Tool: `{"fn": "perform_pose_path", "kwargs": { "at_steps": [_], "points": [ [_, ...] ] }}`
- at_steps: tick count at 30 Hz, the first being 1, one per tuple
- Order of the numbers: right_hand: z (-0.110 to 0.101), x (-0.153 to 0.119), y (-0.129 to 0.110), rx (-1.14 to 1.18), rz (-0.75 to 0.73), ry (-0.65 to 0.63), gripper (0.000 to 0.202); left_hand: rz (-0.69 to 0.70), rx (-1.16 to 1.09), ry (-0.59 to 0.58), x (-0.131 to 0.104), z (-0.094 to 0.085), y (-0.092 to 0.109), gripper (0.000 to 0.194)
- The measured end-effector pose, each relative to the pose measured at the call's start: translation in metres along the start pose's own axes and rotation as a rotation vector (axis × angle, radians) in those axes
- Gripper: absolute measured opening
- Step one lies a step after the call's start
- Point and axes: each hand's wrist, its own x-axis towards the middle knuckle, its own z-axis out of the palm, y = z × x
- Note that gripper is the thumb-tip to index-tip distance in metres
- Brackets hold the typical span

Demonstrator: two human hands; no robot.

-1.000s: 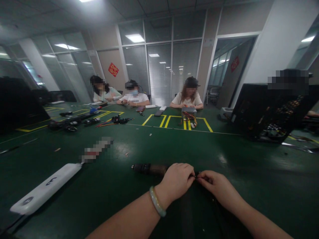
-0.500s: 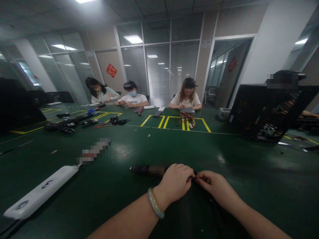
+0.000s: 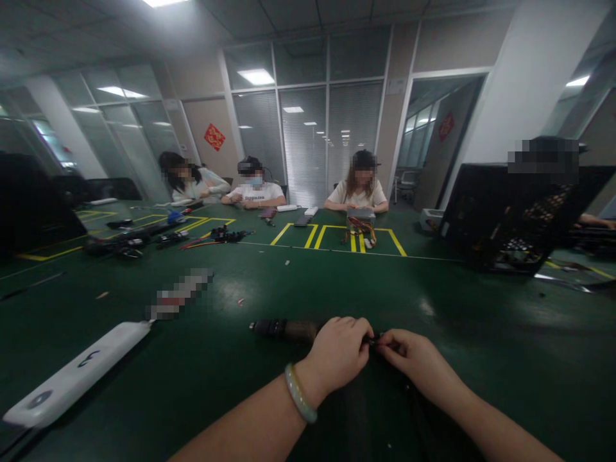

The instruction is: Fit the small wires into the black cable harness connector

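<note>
A dark tool is lying near the person on the green table, its metal tip pointing left. The left hand is holding its other end, fingers bending closed over it, probably so it is not rolling away. The right hand is pinching a small dark bit between thumb and finger (they are hiding most of it, so I am not naming it). Both hands are sitting close together, likely for steadiness. A long white bar is lying well apart on the left, perhaps leaving working room.
</note>
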Motion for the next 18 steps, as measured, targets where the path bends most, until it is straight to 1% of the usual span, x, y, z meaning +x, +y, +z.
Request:
{"fn": "perform_pose_path", "kwargs": {
  "at_steps": [2, 4, 18],
  "points": [
    [0.0001, -0.0002, -0.0002, 0.012, 0.005, 0.0, 0.014, 0.022, -0.005, 0.0, 0.0003, -0.0002, -0.0001, 0.01],
    [0.0004, -0.0002, 0.0002, 0.012, 0.015, -0.004, 0.014, 0.04, -0.014, -0.003, 0.0006, -0.0007, 0.0, 0.009],
    [0.0028, 0.0011, 0.0023, -0.007, 0.034, 0.017, 0.013, 0.043, -0.091, 0.018, -0.0001, 0.0026, -0.0014, 0.017]
  ]
}}
